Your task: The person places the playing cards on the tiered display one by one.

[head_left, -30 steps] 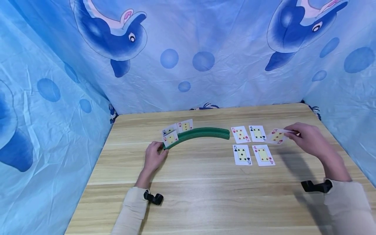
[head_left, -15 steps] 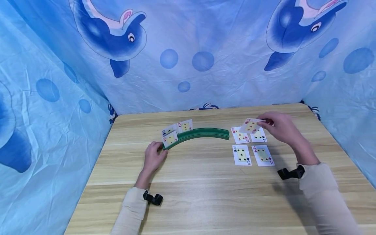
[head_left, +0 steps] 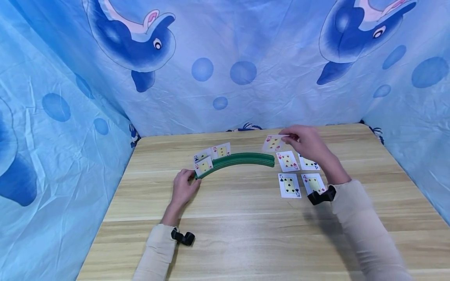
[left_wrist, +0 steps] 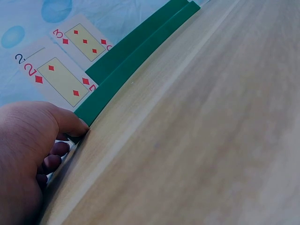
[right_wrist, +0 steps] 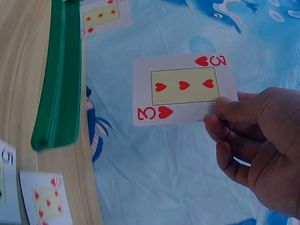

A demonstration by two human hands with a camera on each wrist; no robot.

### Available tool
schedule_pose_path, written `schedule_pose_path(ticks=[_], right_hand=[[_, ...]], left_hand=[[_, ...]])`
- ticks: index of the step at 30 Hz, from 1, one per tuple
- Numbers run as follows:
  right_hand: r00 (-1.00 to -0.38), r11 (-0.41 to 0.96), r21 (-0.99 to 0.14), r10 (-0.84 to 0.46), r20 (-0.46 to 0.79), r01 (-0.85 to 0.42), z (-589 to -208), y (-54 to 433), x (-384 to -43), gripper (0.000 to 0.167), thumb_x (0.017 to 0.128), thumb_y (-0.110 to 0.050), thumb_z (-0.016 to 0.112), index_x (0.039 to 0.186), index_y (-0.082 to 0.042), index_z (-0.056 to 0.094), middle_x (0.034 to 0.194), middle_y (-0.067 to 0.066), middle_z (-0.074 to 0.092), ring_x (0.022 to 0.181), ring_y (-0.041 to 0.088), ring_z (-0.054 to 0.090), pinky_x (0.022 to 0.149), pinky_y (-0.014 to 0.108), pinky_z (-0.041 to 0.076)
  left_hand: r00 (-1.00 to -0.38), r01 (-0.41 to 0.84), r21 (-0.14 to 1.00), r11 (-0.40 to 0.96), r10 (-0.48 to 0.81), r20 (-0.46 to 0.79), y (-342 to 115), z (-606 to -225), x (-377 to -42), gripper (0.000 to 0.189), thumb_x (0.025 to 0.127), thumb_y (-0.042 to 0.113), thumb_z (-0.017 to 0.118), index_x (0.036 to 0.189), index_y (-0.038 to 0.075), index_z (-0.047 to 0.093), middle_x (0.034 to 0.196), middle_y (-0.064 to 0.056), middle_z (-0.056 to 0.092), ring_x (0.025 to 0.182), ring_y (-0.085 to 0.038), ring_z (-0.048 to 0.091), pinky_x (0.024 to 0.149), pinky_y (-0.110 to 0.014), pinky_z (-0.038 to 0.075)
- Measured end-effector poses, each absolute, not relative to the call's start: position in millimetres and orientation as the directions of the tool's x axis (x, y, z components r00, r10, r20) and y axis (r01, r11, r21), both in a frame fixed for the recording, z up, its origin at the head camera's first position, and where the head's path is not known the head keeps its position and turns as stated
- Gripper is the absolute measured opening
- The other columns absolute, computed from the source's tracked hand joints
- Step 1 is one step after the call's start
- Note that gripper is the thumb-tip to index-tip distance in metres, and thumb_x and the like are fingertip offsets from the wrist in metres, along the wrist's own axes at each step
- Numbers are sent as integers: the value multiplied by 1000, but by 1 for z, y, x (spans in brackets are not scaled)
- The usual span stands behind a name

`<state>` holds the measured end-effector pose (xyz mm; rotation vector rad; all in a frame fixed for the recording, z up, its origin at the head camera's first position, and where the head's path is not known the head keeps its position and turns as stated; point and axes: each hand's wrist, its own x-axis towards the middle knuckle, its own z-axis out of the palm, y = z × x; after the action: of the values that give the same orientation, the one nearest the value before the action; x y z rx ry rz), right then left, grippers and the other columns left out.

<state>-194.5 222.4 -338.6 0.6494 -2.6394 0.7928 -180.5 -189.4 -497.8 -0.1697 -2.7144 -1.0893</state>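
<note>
My left hand (head_left: 184,187) grips the left end of a curved green card holder (head_left: 246,158), thumb at its front edge in the left wrist view. At that end stand a two of diamonds (left_wrist: 58,77), a black two (head_left: 201,156) partly hidden behind it, and a three of diamonds (head_left: 222,150) in the rear slot. My right hand (head_left: 306,144) pinches a three of hearts (right_wrist: 184,85) by one edge between thumb and fingers. In the head view the card is raised beyond the holder's right end, its face showing.
Right of the holder, a five of hearts (head_left: 287,161), a black four (head_left: 309,163), a five of spades (head_left: 290,185) and a four of diamonds (head_left: 313,181) lie face up on the wooden table (head_left: 239,234). A blue dolphin-print curtain (head_left: 225,47) hangs behind.
My right hand has carried the three of hearts leftward and away from me, from right of the lying cards to beyond the holder's right end. My left hand has stayed put.
</note>
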Motion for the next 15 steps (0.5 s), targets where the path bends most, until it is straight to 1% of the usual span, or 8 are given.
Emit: schedule_pose_path(ticks=[3,8,15], right_hand=[[-850,722,-470,-333,407,-508,-339,210,-200,18,94,-5,67,110,-1,74,100,17,75,82,24,67,73,38,54],[-842,683,-503,-350,410,-529,-342,188,-210,19,93,-7,68,110,-1,74,99,16,75,82,24,69,74,40,57],[-832,613,-564,-384,399,-553,-348,161,-221,20,94,-6,67,111,-1,74,103,18,75,86,26,71,76,43,58]], left_hand=[[-971,181,671,719,23,237,-189,-498,-180,36,84,14,75,113,-5,69,109,-19,65,102,-33,59,92,-47,44],[-974,172,676,716,21,226,-189,-497,-179,36,84,15,75,114,-4,69,110,-19,65,103,-34,59,94,-48,44],[-980,152,678,719,20,198,-189,-496,-180,37,85,16,74,116,-4,68,113,-19,64,105,-34,58,96,-48,43]])
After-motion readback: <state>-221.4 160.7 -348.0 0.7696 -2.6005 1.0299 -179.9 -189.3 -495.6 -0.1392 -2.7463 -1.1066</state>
